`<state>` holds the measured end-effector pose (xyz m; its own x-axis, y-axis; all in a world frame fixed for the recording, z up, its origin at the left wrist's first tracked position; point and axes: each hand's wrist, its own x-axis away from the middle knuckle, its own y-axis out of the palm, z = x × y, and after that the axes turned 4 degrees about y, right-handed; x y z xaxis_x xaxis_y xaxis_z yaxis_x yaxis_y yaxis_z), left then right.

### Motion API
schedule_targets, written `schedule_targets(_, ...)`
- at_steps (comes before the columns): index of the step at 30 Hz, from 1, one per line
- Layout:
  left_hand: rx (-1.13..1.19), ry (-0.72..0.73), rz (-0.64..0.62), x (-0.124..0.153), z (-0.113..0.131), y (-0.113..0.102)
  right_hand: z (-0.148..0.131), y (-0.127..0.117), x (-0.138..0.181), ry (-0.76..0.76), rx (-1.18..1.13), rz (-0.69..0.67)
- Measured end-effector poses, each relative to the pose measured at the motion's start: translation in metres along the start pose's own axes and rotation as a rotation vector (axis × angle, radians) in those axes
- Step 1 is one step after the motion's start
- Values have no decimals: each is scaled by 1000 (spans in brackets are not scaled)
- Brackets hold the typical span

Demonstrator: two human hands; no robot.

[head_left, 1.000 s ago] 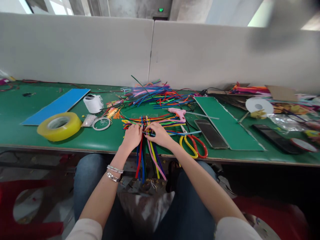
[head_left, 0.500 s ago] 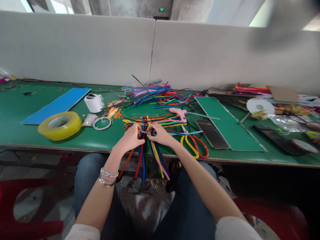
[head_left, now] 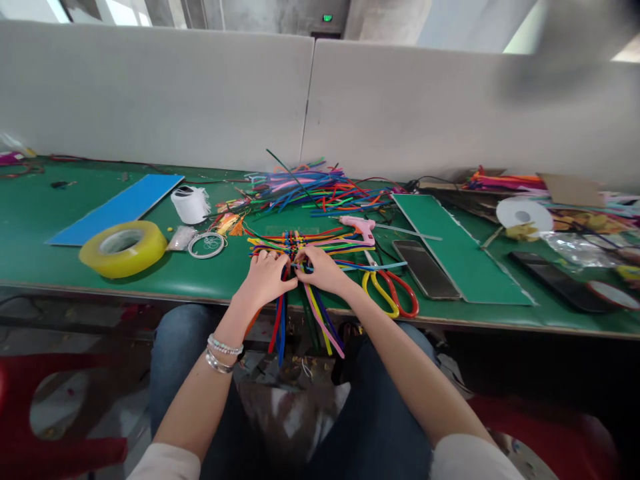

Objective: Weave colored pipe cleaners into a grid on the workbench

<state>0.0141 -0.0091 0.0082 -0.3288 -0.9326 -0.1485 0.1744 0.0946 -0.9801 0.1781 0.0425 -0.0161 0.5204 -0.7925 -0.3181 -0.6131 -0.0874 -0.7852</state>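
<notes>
A woven mat of coloured pipe cleaners (head_left: 295, 243) lies near the front edge of the green table (head_left: 60, 267). Its loose ends hang over the edge towards my lap. My left hand (head_left: 267, 277) rests on the left side of the weave, fingers curled and pressed on the strands. My right hand (head_left: 320, 267) pinches strands at the weave's middle, close against the left hand. A loose heap of pipe cleaners (head_left: 315, 187) lies just behind.
A yellow tape roll (head_left: 123, 248), white thread spool (head_left: 189, 205), wire ring (head_left: 207, 245) and blue sheet (head_left: 117, 208) lie left. A pink glue gun (head_left: 359, 228), red and yellow scissors (head_left: 390, 290), a phone (head_left: 425, 268) and a green board (head_left: 457, 247) lie right. White partitions stand behind.
My left hand has shifted forward onto the weave and closed up against my right hand. The hanging strands have swung slightly.
</notes>
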Motion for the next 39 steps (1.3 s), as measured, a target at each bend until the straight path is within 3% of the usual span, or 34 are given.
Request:
schedule_targets(17,111,-41,-129,-3,-2,-2,7,2,-2,-27,-56,-14)
schedule_targets(39,177,0,-58,-5,-4,3,9,2,-3,12,-50,-43)
